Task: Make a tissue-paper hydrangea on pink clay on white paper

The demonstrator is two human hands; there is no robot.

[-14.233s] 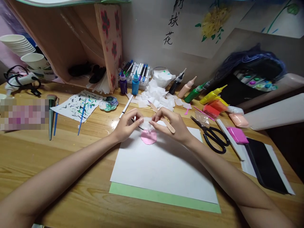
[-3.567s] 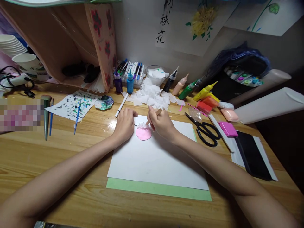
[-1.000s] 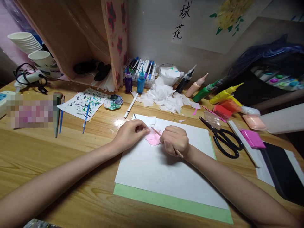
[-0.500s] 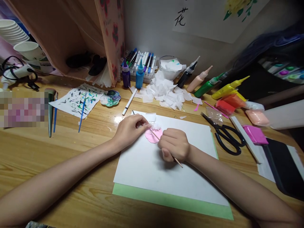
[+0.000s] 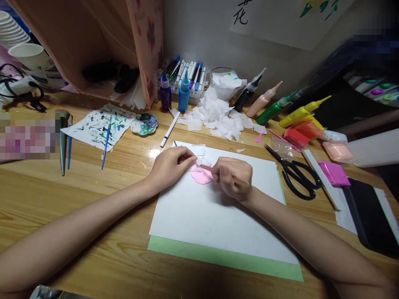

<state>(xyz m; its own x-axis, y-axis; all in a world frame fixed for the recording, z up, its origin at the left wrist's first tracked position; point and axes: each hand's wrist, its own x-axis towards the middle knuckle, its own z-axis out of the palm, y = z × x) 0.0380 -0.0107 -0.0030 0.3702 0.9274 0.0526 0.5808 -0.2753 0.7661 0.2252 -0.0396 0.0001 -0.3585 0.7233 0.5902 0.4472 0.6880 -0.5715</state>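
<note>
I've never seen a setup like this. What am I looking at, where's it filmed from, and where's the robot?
There is no robot here: these are a person's own bare hands, filmed by one camera worn on the head, looking forward and down. On the wooden table lies a white sheet over a green sheet, and on the white one is a pink disc. The right hand holds a thin wooden stick, its tip by the white scraps at the disc's far edge. The left hand has its fingertips there too; whether they pinch anything is hard to tell. Further back is a pile of white paper pieces, with black-handled scissors off to the right.
</note>
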